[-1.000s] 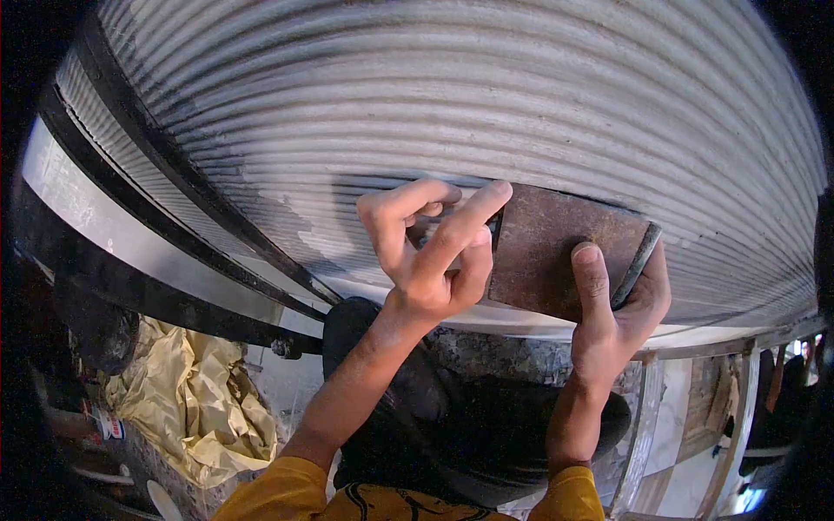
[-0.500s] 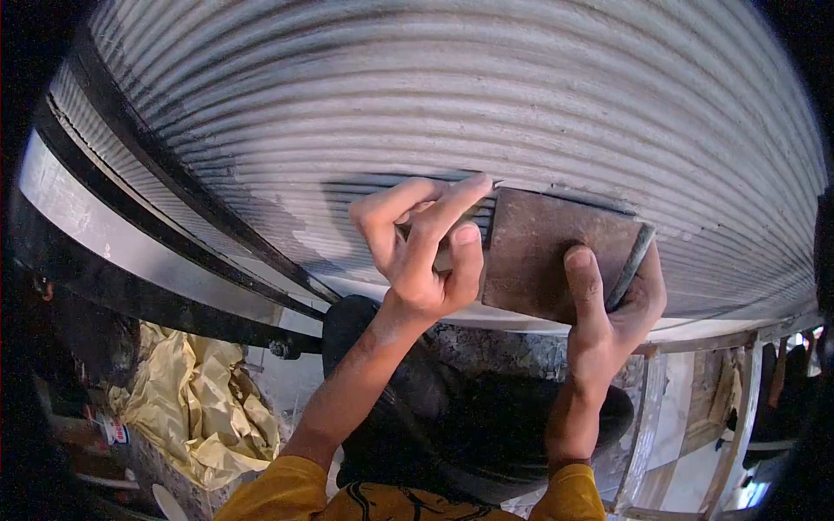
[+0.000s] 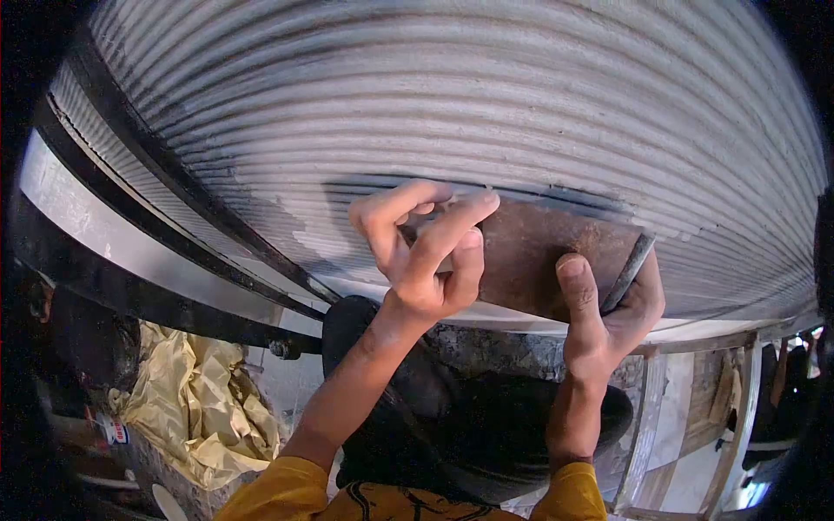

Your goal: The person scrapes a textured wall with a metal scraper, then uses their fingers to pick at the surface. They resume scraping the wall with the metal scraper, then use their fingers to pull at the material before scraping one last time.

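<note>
Plate (image 3: 530, 260) looks rusty, stiff, probably heavy — right hand (image 3: 608, 321) fingers clamp its right edge, left hand (image 3: 417, 260) fingers pinch its left.

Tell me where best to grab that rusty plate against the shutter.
Grip the rusty plate by its lower right edge, coming from below: its top edge sits against the shutter, and the right hand clamps there, thumb on its face.
</note>
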Demonstrator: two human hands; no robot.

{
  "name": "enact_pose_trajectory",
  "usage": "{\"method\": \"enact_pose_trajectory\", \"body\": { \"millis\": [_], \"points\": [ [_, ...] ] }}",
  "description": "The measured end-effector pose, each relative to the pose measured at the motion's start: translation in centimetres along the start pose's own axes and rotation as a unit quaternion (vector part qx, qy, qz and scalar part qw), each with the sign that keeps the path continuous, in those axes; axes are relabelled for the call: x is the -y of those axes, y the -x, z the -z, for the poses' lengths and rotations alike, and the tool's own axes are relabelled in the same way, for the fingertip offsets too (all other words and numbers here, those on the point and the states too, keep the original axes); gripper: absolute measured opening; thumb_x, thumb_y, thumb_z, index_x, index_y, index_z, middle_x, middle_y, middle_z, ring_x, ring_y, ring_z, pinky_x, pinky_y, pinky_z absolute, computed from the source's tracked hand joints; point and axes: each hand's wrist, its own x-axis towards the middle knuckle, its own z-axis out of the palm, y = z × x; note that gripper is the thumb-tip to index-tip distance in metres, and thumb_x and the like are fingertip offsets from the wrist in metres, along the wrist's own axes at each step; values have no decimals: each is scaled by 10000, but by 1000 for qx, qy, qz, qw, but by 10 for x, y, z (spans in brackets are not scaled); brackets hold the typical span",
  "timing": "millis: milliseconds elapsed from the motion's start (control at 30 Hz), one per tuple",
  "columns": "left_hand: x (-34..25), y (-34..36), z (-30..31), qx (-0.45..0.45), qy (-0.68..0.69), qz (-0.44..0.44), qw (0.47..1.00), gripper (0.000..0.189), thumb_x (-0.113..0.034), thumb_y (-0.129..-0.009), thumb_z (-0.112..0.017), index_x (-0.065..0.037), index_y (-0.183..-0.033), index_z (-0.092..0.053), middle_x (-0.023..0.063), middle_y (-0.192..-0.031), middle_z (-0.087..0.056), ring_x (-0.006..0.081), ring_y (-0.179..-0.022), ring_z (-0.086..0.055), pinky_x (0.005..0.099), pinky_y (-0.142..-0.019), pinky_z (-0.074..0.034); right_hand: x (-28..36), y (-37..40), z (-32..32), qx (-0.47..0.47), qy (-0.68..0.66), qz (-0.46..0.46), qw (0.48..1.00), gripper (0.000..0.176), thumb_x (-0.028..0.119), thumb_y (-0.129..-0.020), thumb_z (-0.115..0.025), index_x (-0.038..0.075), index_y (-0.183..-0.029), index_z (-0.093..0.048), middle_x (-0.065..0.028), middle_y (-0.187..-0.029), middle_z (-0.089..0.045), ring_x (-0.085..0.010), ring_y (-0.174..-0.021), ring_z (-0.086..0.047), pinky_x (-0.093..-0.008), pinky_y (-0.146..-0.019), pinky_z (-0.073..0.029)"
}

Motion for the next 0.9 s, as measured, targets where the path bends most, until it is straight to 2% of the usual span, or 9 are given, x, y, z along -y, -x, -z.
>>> {"method": "enact_pose_trajectory", "body": {
  "millis": [33, 133, 233, 333, 400, 467, 533, 667, 900],
  "points": [
    [0, 1, 0, -5, 43, 17, 999, 309, -95, -851, -617, -137, -1147, -694, 59, -1063, -527, 196, -942, -410, 305, -773, -391, 1, 0, 0, -2, 4, 8, 1000, 252, 154, -819, -766, -14, -963, -645, -69, -842, -673, -123, -786, -596, -251, -734, -467],
    [4, 10, -8, -62, 102, 17, 993, 299, -99, -865, -618, -136, -1155, -677, 43, -1009, -566, 189, -933, -437, 311, -770, -384, -8, 3, 4, -38, 66, 75, 994, 245, 163, -812, -775, -6, -932, -643, -68, -790, -673, -131, -710, -596, -260, -684, -474],
    [6, 7, -17, -129, 110, 13, 985, 294, -108, -876, -637, -131, -1167, -673, 33, -976, -566, 181, -916, -460, 313, -779, -366, -5, -1, 2, -60, 41, 85, 994, 241, 158, -802, -781, 3, -914, -635, -67, -777, -674, -143, -660, -582, -273, -663, -478],
    [4, 5, -10, -55, -2, 7, 998, 301, -104, -870, -667, -128, -1170, -674, 17, -954, -556, 174, -911, -466, 320, -791, -343, -6, -3, 5, -40, 90, 98, 990, 238, 155, -799, -784, 6, -893, -625, -62, -762, -668, -140, -660, -569, -272, -677, -475],
    [2, 3, -9, -50, -13, 13, 999, 301, -91, -843, -704, -145, -1139, -696, 7, -947, -537, 165, -899, -463, 328, -799, -323, -7, -6, 7, -55, 103, 107, 987, 238, 152, -802, -782, 5, -897, -620, -60, -766, -661, -138, -671, -563, -271, -686, -472],
    [-5, -1, -6, -25, -32, 38, 998, 183, -10, -846, -681, -28, -1027, -659, 83, -985, -639, 220, -903, -492, 330, -755, -439, -7, -8, 9, -68, 115, 116, 984, 239, 148, -805, -780, 4, -900, -614, -58, -771, -653, -137, -681, -556, -271, -695, -469],
    [-4, -4, -7, -26, -40, 24, 999, 172, -11, -839, -692, -36, -1008, -667, 78, -947, -644, 215, -889, -489, 325, -744, -435, -6, -8, 12, -91, 41, 102, 990, 243, 146, -809, -775, 4, -910, -605, -55, -799, -636, -132, -727, -550, -266, -720, -460],
    [-9, -11, -7, -19, -50, 20, 998, 142, -18, -841, -698, -43, -978, -672, 64, -864, -650, 210, -869, -475, 329, -724, -421, -8, 0, 27, -99, 57, 72, 991, 265, 167, -808, -773, 5, -925, -599, -47, -835, -623, -129, -769, -540, -259, -759, -445],
    [-19, -16, -16, -48, -76, 44, 995, 42, -41, -882, -649, -25, -918, -634, 71, -871, -574, 230, -852, -460, 334, -723, -406, -13, 7, 55, -122, 61, 50, 989, 291, 180, -807, -774, 0, -946, -592, -42, -842, -613, -132, -789, -542, -257, -774, -442]
  ]
}}
